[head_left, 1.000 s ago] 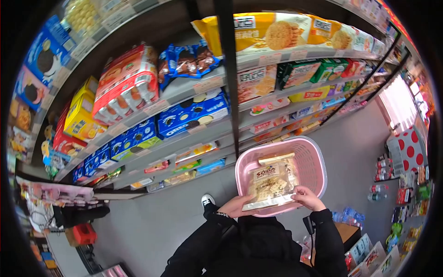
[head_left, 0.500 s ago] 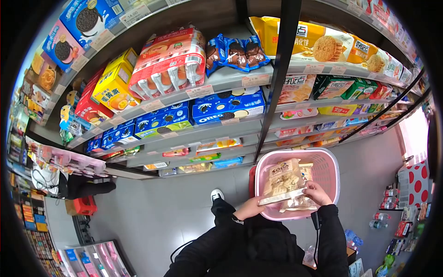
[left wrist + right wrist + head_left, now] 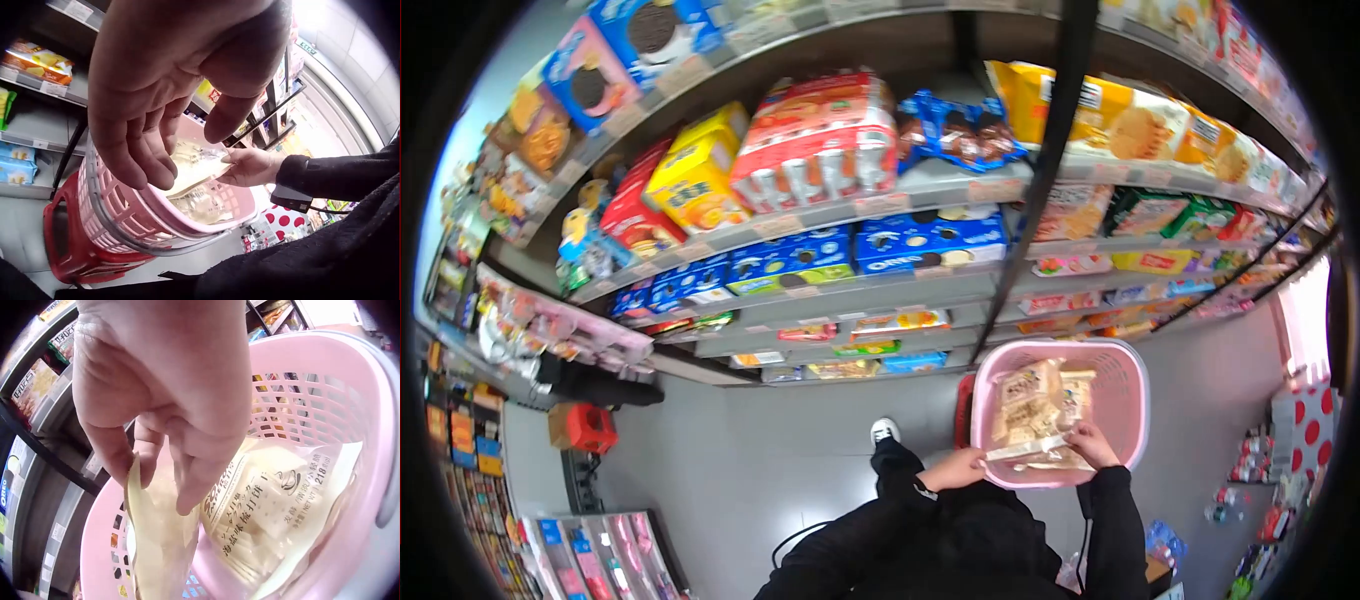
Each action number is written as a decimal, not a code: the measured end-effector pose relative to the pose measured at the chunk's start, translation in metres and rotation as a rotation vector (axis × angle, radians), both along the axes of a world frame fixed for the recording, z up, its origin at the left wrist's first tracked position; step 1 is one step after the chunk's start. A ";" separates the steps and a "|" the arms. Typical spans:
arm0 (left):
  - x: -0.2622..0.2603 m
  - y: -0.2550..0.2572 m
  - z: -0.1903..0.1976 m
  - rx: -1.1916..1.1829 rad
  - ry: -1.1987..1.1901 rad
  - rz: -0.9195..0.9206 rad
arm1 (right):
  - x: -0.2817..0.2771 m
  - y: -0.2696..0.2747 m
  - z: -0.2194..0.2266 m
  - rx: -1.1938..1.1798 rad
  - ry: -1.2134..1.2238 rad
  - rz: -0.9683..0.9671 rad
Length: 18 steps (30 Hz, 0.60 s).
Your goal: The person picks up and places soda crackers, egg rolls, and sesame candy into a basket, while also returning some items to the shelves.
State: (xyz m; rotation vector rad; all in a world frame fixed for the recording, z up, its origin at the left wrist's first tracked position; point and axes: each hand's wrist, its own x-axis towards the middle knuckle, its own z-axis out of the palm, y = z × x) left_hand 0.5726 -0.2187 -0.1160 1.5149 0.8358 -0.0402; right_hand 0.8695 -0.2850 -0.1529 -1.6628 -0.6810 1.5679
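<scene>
In the head view, my right hand point(image 3: 1097, 445) pinches the right end of the bottom seal of a pale, clear-fronted bag of soda crackers point(image 3: 1028, 398). The right wrist view shows its thumb and fingers on the edge of that bag point(image 3: 161, 540). My left hand point(image 3: 958, 468) is at the other end of the seal. Seen from the left wrist, its fingers point(image 3: 145, 153) are loosely bent, with the thumb apart from them. A second bag of soda crackers point(image 3: 275, 509) lies inside the pink basket point(image 3: 1138, 430), partly behind the held one.
The basket stands on a red plastic stool point(image 3: 56, 250). Ahead, shelves point(image 3: 840, 213) carry biscuit boxes and packs, among them blue Oreo boxes point(image 3: 930, 240). A black shelf post point(image 3: 1040, 180) rises behind the basket. Bottles point(image 3: 1225, 505) stand at the right, and grey floor point(image 3: 770, 450) lies at the left.
The view has swung left, so the basket and shelves sit further right. The held bag has tilted, its seal now slanting up to the right, and more of the second bag shows.
</scene>
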 end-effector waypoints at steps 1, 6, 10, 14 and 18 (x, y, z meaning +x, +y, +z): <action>-0.005 -0.002 0.003 0.038 -0.046 0.021 | 0.004 -0.002 -0.009 0.024 -0.057 0.016; -0.038 -0.009 0.006 0.023 -0.019 0.105 | 0.006 -0.007 -0.006 -0.005 -0.409 0.206; -0.063 -0.004 0.011 0.022 -0.037 0.210 | 0.004 -0.019 -0.010 -0.013 -0.745 0.306; -0.103 0.015 0.016 -0.117 -0.119 0.304 | -0.039 -0.012 0.033 0.069 -1.086 0.299; -0.152 0.039 -0.006 -0.224 -0.139 0.396 | -0.103 0.007 0.070 0.334 -1.030 0.275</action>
